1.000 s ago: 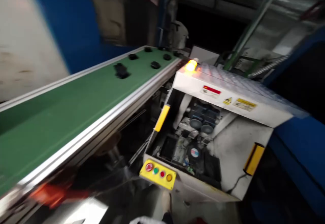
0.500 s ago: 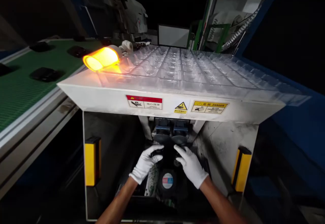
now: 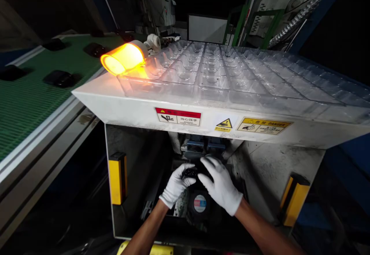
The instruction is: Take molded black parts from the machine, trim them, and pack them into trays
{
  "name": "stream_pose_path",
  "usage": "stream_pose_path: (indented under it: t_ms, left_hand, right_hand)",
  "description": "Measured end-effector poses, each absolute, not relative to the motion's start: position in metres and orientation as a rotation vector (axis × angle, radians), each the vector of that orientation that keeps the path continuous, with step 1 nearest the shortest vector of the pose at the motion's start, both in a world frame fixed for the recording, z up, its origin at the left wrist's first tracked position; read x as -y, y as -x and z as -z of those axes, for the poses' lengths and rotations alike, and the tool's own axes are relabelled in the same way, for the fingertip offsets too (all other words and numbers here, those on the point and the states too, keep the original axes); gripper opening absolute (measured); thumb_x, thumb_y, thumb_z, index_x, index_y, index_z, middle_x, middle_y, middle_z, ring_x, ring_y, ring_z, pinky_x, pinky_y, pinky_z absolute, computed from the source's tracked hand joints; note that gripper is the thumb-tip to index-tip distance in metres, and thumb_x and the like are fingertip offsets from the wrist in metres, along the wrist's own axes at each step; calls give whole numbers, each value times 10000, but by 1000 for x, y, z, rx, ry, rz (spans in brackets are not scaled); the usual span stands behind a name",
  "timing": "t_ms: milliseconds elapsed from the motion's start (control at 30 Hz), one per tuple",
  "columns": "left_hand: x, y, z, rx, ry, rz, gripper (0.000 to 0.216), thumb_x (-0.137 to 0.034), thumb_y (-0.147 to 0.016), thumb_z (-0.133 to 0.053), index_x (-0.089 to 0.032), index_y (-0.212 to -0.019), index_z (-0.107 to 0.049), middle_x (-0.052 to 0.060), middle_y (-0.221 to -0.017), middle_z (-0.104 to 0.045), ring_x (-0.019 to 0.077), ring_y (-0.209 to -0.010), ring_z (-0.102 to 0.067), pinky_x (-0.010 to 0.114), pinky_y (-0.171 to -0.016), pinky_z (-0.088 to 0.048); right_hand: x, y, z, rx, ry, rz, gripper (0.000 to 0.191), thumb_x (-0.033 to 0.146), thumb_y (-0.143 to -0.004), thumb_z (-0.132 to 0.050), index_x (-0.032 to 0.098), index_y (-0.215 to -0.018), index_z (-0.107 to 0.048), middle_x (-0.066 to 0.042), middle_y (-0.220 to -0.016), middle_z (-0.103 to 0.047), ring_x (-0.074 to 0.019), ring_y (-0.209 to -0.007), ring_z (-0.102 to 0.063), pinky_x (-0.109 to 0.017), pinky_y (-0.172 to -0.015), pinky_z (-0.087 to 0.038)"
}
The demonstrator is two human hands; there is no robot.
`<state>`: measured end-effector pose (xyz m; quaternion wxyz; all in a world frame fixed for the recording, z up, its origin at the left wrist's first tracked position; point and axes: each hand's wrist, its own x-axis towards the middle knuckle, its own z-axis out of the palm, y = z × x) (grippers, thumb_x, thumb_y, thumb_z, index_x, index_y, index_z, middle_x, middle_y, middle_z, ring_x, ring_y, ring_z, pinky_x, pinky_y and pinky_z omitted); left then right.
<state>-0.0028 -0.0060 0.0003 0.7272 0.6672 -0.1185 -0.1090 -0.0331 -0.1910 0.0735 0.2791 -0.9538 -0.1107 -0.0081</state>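
Observation:
My left hand (image 3: 179, 183), in a white glove, is closed on a small dark part (image 3: 190, 173) between thumb and fingers. Its exact kind does not show in the dim light. To its right, my right hand (image 3: 221, 185), also white-gloved, has thumb and fingers apart, with nothing visible between them. Both hands are inside the opening of a white machine, below its ledge. Behind them are dark round discs (image 3: 193, 155) under blue blocks (image 3: 195, 146). Below the hands sits a dark unit with a round red, white and blue label (image 3: 199, 203).
Clear plastic trays (image 3: 212, 70) cover the ledge (image 3: 133, 102) above my hands. A glowing orange lamp (image 3: 123, 59) stands at its left. Yellow-black guards (image 3: 118, 178) flank the opening. Black parts (image 3: 59, 78) lie on the green conveyor (image 3: 26, 104) to the left.
The view has shifted, so the machine appears larger and further right. My right hand has come closer to my left, and the dark part in my left hand shows more plainly.

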Motion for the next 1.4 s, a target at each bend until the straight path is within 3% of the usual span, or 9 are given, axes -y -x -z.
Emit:
stream_pose_path:
  t_ms: [67, 167, 367, 567, 833, 1167, 1400]
  left_hand:
    - [8, 5, 3, 223, -1446, 255, 323, -315, -733, -801, -153, -1000, -721, 83, -992, -743, 230, -902, -671, 361, -859, -542]
    - [11, 6, 17, 171, -1408, 266, 284, -360, -762, -772, -115, -888, -702, 73, -851, -736, 197, -773, -666, 333, -743, -547]
    - [13, 6, 42, 161, -1346, 263, 258, -368, -818, -726, -121, -844, -656, 15, -814, -695, 158, -757, -652, 338, -745, -544]
    - [15, 6, 30, 207, -1324, 260, 268, -381, -853, -687, -123, -920, -658, 22, -856, -696, 164, -775, -657, 357, -769, -546]
    - [15, 10, 17, 210, -1307, 250, 338, -323, -744, -791, -130, -994, -673, 58, -951, -709, 193, -885, -656, 394, -860, -521]
    - [18, 10, 21, 162, -1285, 274, 284, -324, -817, -728, -123, -1010, -668, 71, -988, -704, 197, -919, -658, 417, -881, -533]
    - [31, 23, 22, 62, -1366, 201, 381, -346, -792, -734, -130, -1093, -640, 102, -1110, -700, 224, -1017, -646, 437, -961, -492]
  right_hand:
    - [161, 11, -85, 336, 2571, -140, 417, 453, -1007, -383, 221, -1217, -658, -90, -1180, -696, -213, -1117, -629, -320, -980, -470]
    - [126, -21, -79, 289, 2635, -423, 580, 559, -988, -355, 131, -920, -741, -130, -867, -752, -245, -883, -710, -364, -816, -531]
    - [117, -32, -56, 200, 2718, -607, 511, 553, -995, -393, 136, -978, -687, -82, -947, -733, -206, -928, -691, -430, -879, -529]
    - [120, -29, -70, 201, 2756, -621, 502, 569, -980, -422, 136, -1002, -677, -81, -969, -723, -210, -945, -682, -437, -892, -525]
    - [197, -6, -85, 26, 2891, -556, 477, 524, -997, -416, 140, -896, -678, -60, -870, -721, -190, -873, -685, -415, -880, -517]
    - [204, 0, -65, -75, 2861, -530, 433, 520, -978, -469, 141, -929, -674, -63, -924, -714, -203, -922, -671, -436, -914, -495]
    - [221, 5, -69, -18, 2746, -317, 435, 441, -1008, -405, 138, -883, -692, -78, -864, -715, -208, -884, -665, -405, -883, -490]
